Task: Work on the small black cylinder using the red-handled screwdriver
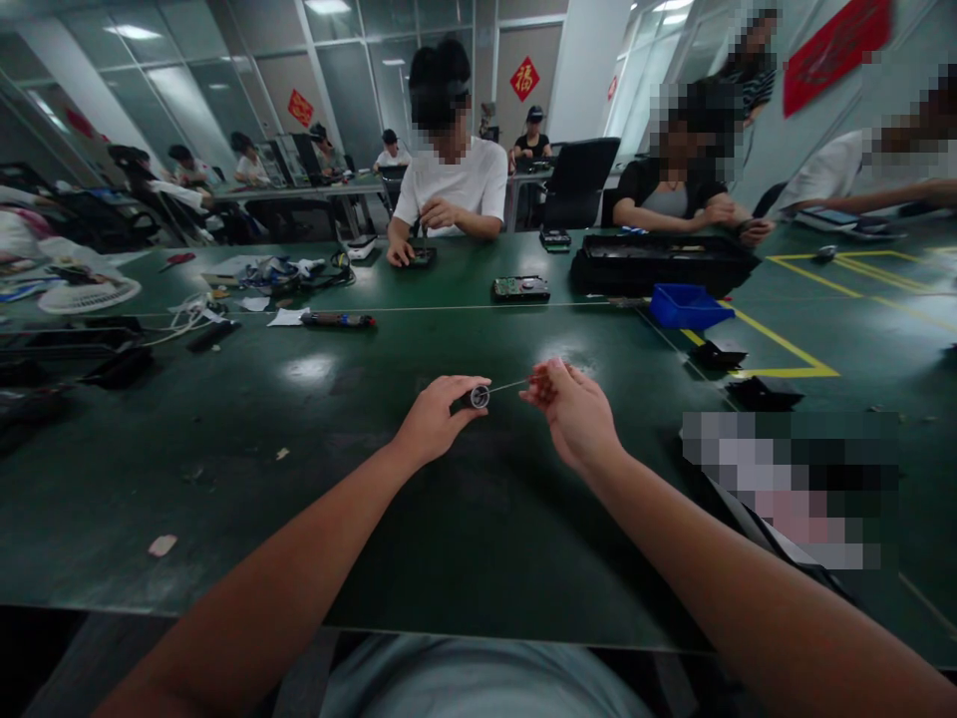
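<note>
Over the middle of the green table [329, 538], my left hand [441, 414] is closed around a small dark cylinder [479, 398]. The cylinder's round end, with a pale rim, faces me, and the fingers cover part of its side. My right hand [572, 409] is closed with its fingers pinched on a thin metal rod [509, 386]. The rod points left, and its far end reaches the rim of the cylinder; whether it goes inside I cannot tell. The end within my right fingers is hidden.
Across the table a co-worker [453, 184] handles a small dark device. A hard drive [521, 288], a long black casing [665, 264] and a blue bin [688, 306] stand beyond my hands. A dark tool [338, 320] lies left; a pixelated item [785, 489] lies right.
</note>
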`<state>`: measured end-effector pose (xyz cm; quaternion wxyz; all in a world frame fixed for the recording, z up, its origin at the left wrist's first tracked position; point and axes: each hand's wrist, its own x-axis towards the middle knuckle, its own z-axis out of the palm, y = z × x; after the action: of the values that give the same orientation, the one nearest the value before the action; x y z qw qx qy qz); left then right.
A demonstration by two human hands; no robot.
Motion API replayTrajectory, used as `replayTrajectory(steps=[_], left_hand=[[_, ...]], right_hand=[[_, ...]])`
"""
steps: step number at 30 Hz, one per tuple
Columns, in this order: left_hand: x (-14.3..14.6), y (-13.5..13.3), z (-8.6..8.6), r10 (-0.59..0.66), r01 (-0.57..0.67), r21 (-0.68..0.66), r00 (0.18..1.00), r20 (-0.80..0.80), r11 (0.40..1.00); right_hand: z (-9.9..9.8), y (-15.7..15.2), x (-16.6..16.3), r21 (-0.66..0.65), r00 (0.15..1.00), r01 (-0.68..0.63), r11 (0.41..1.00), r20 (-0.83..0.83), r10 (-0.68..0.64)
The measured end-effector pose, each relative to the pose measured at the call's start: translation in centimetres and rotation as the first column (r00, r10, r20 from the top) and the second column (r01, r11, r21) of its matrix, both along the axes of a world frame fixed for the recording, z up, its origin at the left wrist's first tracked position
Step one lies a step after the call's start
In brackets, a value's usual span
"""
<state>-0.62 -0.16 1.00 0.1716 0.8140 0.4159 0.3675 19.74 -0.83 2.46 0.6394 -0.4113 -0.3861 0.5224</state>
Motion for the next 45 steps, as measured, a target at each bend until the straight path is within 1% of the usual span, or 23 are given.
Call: replayTrajectory(steps=[2, 4, 8, 12, 16, 18, 20, 21, 23, 25, 26, 28, 31, 35, 38, 40, 45], left_hand=[[-0.2, 0.1, 0.2, 0.017, -0.017, 0.001, 0.999, -0.04, 1.0], [-0.3, 0.2, 0.2, 0.039, -0.041, -0.025, 0.997, -0.063, 0.999], [-0.2, 0.2, 0.1, 0.048, -0.051, -0.051, 0.996, -0.073, 0.997], [-0.1, 0.1, 0.1, 0.049, -0.053, -0.06, 0.996, -0.07, 0.997], [-0.1, 0.0, 0.0, 0.045, -0.051, -0.069, 0.996, -0.081, 0.996], [-0.1, 0.0, -0.1, 0.05, -0.056, -0.068, 0.995, -0.091, 0.996], [-0.2, 0.0, -0.2, 0.056, -0.063, -0.067, 0.994, -0.095, 0.996], [-0.2, 0.0, -0.2, 0.058, -0.064, -0.066, 0.994, -0.095, 0.996], [-0.2, 0.0, -0.3, 0.055, -0.061, -0.069, 0.994, -0.092, 0.996], [-0.2, 0.0, -0.4, 0.048, -0.054, -0.073, 0.995, -0.089, 0.996], [-0.2, 0.0, -0.4, 0.044, -0.05, -0.075, 0.995, -0.089, 0.996], [-0.3, 0.0, -0.4, 0.042, -0.049, -0.074, 0.995, -0.09, 0.996], [-0.3, 0.0, -0.4, 0.045, -0.051, -0.074, 0.995, -0.088, 0.996], [-0.3, 0.1, -0.4, 0.043, -0.05, -0.081, 0.996, -0.082, 0.995], [-0.4, 0.1, -0.4, 0.047, -0.054, -0.081, 0.995, -0.089, 0.995], [-0.4, 0.1, -0.4, 0.049, -0.056, -0.077, 0.995, -0.091, 0.995], [-0.3, 0.1, -0.3, 0.044, -0.052, -0.081, 0.994, -0.095, 0.995]], right_hand=[[0.1, 0.3, 0.3, -0.062, 0.999, -0.023, 0.998, -0.041, 0.021], [0.1, 0.4, 0.5, -0.052, 1.0, 0.006, 0.999, -0.025, -0.007], [0.0, 0.3, 0.6, 0.062, 0.995, 0.053, 0.997, 0.084, -0.058], [-0.4, 0.3, 0.5, 0.152, 0.971, 0.032, 0.988, 0.23, -0.066], [-0.6, 0.1, 0.4, 0.213, 0.921, 0.026, 0.977, 0.375, -0.106], [-0.2, -0.3, 0.5, 0.239, 0.886, 0.021, 0.971, 0.445, -0.129], [0.4, -0.8, 0.5, 0.258, 0.833, 0.018, 0.966, 0.531, -0.157], [0.7, -1.1, 0.5, 0.259, 0.792, 0.022, 0.966, 0.585, -0.175], [1.4, -1.5, 0.5, 0.277, 0.681, 0.038, 0.96, 0.696, -0.228], [1.9, -1.8, 0.6, 0.31, 0.604, 0.057, 0.949, 0.746, -0.28], [2.0, -1.9, 0.6, 0.323, 0.58, 0.06, 0.944, 0.759, -0.296], [2.0, -1.9, 0.6, 0.342, 0.56, 0.058, 0.938, 0.767, -0.315], [1.8, -1.9, 0.6, 0.351, 0.567, 0.02, 0.936, 0.767, -0.3], [1.7, -1.9, 0.6, 0.347, 0.628, -0.078, 0.934, 0.745, -0.224], [1.6, -2.0, 0.6, 0.357, 0.645, -0.139, 0.924, 0.74, -0.189], [1.6, -2.1, 0.6, 0.357, 0.646, -0.152, 0.922, 0.742, -0.18], [1.5, -2.0, 0.7, 0.313, 0.688, -0.135, 0.94, 0.712, -0.138]])
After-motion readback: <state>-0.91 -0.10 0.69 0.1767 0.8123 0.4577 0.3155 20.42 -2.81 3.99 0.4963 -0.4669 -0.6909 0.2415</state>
